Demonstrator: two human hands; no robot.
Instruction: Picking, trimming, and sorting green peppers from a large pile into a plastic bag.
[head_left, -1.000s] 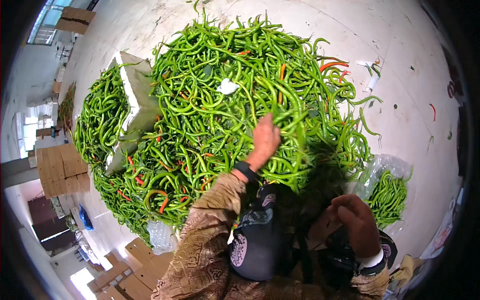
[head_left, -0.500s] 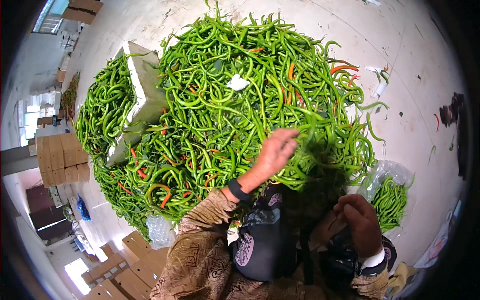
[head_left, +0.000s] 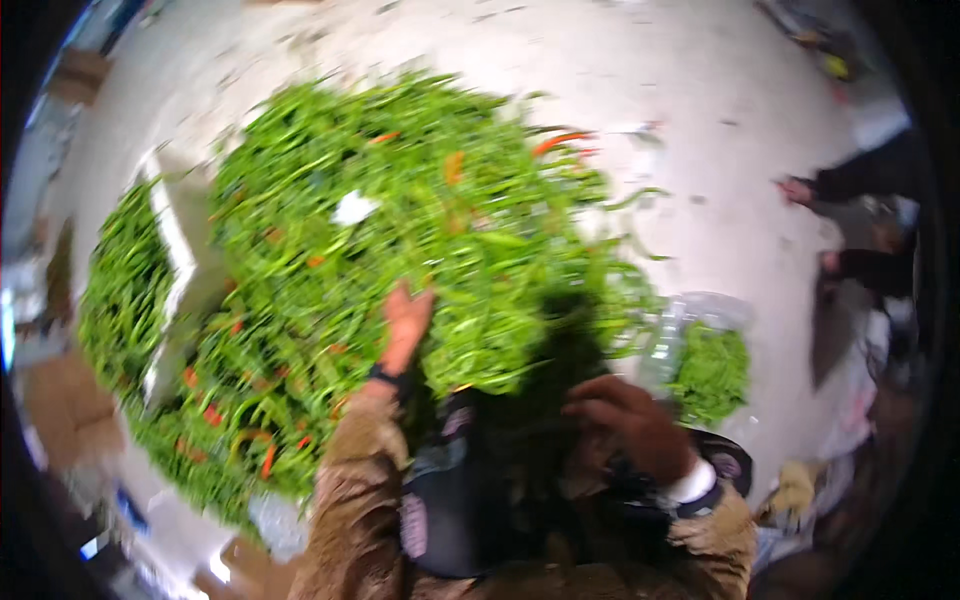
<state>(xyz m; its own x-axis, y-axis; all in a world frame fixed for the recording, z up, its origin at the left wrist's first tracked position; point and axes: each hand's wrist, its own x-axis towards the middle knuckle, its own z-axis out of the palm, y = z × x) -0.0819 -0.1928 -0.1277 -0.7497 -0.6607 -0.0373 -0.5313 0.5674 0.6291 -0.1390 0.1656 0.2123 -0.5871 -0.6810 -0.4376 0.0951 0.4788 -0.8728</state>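
Note:
A broad heap of long green chili peppers (head_left: 300, 215), with some red and orange ones among them, spreads in front of me. My left hand (head_left: 408, 318) reaches onto the near middle of the heap, thumb and fingers apart; nothing shows in it, though motion smears the view. Nearer to me, over my dark-clad lap, my right hand (head_left: 632, 425) hangs in shadow with its fingers curled inward. Whatever it holds, if anything, is hidden. To its right lies a clear plastic bag (head_left: 663, 345) with green chili peppers (head_left: 712, 375) in it.
A white foam board (head_left: 172, 225) stands upright in the heap's left part. A white scrap (head_left: 355, 208) rests on top. Cardboard boxes (head_left: 65, 405) stand at left. At the right edge another person's hand (head_left: 797, 190) and dark sleeve (head_left: 868, 172) show.
The view has swung, so the heap sits farther left. My left hand has shifted a little toward its thumb-apart pose. Another person's dark-sleeved arms now show more at the right.

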